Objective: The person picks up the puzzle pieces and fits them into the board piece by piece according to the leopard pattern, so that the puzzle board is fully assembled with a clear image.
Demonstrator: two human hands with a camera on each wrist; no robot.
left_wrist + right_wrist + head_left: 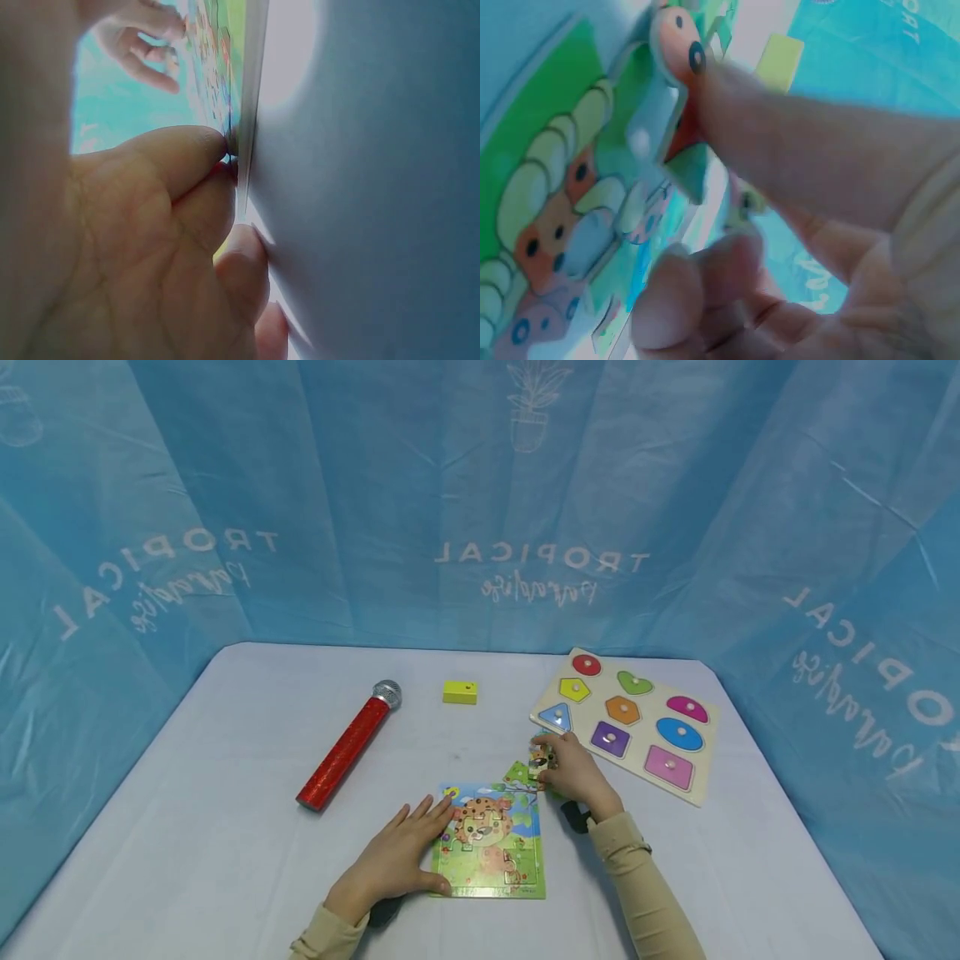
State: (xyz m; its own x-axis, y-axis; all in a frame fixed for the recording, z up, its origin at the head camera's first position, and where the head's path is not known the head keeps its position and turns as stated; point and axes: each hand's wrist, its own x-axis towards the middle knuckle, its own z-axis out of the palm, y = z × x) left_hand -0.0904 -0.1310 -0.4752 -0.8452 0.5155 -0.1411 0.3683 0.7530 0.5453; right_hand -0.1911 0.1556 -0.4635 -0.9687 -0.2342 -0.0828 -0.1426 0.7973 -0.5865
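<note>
A jigsaw puzzle board (480, 883) with a spotted leopard cub picture lies near the front of the table, several pieces fitted in it. My left hand (401, 852) rests on its left edge, fingers extended and thumb at the lower left corner; the left wrist view shows fingertips against the board's edge (251, 97). Beyond the board's upper right corner, my right hand (573, 768) pinches a puzzle piece (538, 760). In the right wrist view this orange and green piece (682, 112) is against the thumb. A loose green piece (517, 772) lies beside it.
A wooden shape board (637, 752) with colored knobbed shapes lies at the back right, just beyond my right hand. A yellow block (460, 692) sits at the back middle. On the left lies a red toy microphone (345, 756). Blue curtains (480, 510) surround the white table (247, 735).
</note>
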